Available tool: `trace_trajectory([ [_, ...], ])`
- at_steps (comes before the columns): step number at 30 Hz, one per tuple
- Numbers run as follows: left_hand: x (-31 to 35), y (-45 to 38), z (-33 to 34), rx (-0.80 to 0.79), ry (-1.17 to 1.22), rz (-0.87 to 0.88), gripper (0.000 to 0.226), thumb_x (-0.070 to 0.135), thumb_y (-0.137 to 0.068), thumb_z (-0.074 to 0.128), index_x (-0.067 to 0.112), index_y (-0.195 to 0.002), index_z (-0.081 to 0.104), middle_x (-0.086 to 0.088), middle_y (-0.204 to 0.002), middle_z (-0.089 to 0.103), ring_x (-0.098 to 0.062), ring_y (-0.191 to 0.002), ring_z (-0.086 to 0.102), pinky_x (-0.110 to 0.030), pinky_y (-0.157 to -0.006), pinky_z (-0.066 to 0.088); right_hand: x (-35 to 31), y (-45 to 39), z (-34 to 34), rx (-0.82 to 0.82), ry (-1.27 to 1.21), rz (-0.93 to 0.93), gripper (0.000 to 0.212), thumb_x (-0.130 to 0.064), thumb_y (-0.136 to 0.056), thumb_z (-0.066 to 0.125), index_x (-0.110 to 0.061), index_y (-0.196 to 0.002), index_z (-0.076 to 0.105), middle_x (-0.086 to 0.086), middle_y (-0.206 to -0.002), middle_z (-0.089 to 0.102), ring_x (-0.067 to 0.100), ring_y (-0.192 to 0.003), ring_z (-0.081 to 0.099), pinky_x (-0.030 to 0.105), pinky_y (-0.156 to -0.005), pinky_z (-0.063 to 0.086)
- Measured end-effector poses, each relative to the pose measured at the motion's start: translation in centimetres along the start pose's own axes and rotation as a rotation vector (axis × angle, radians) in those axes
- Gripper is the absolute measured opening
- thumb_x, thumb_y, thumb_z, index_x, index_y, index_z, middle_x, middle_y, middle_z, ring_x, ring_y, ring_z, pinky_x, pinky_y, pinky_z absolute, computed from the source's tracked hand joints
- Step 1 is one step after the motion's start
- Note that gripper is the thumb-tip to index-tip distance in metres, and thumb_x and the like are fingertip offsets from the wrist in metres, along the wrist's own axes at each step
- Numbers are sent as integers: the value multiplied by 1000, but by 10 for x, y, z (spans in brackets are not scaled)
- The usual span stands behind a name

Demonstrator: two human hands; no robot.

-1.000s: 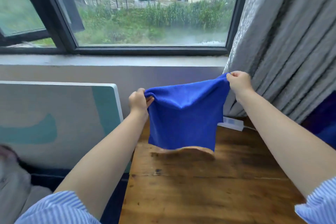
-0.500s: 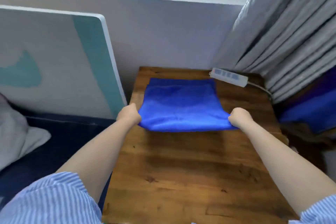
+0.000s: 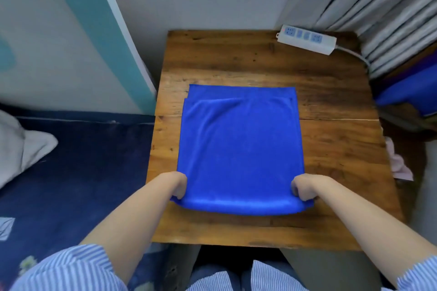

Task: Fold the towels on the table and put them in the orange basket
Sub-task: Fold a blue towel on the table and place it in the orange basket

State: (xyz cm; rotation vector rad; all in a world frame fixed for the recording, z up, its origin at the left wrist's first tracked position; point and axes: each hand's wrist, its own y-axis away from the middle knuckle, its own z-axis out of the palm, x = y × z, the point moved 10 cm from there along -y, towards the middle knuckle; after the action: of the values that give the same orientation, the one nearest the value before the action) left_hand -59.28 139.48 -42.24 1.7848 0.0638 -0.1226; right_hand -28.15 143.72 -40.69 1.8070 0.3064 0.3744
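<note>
A small brown wooden table (image 3: 335, 149) stands in a corner between a grey wall and pale grey pleated curtains (image 3: 378, 7). Half a second ago the blue microfibre towel (image 3: 241, 149) lay doubled at the far end of the table with its near edge lifted; now it lies flat in the middle, drawn closer to the person, its far layers slightly offset. One towel is on the table. The left hand (image 3: 176, 184) pinches the near left corner, fingers curled under the cloth; the right hand (image 3: 305, 188) pinches the near right corner the same way. One white power strip (image 3: 307, 39) sits at the far right corner, well apart from the towel. Bare wood shows on every side of the towel, widest beyond it and to its right. A white and teal board (image 3: 99, 30) leans just left of the table.
</note>
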Motion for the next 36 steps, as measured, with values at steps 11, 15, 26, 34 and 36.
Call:
trace_trajectory([
  [11,9,14,-133,463,0,54,27,14,-94,35,11,-115,51,-8,-118,56,-23,-88,48,-30,-69,41,22,-11,-119,369,-138,-14,25,-14,-92,38,-6,-104,58,9,-110,59,26,-100,57,28,-71,43],
  [15,10,6,-169,551,51,-12,26,5,-89,35,8,-111,48,-10,-115,54,-27,-102,52,-31,-67,37,26,-13,-176,642,-177,-50,27,-11,-92,35,-6,-105,59,11,-111,57,27,-106,52,32,-78,43],
  [26,0,-26,-236,742,73,-85,26,4,-87,38,11,-112,42,-8,-117,53,-27,-108,49,-33,-79,38,66,-54,-220,684,-266,-44,36,-8,-90,42,-12,-125,47,10,-122,52,28,-120,41,38,-97,37],
  [34,-5,-32,-227,645,136,1,19,16,-91,41,13,-104,55,-8,-102,64,-28,-97,56,-30,-71,39,76,-47,-219,564,-522,-247,25,-12,-91,50,-4,-110,63,9,-117,63,22,-112,54,25,-88,37],
  [36,-3,-19,-228,643,420,151,13,12,-87,46,13,-79,56,-3,-75,57,-24,-74,51,-28,-60,34,82,-38,-220,558,-600,-295,22,-8,-89,50,-4,-104,66,9,-112,65,21,-106,56,22,-81,36],
])
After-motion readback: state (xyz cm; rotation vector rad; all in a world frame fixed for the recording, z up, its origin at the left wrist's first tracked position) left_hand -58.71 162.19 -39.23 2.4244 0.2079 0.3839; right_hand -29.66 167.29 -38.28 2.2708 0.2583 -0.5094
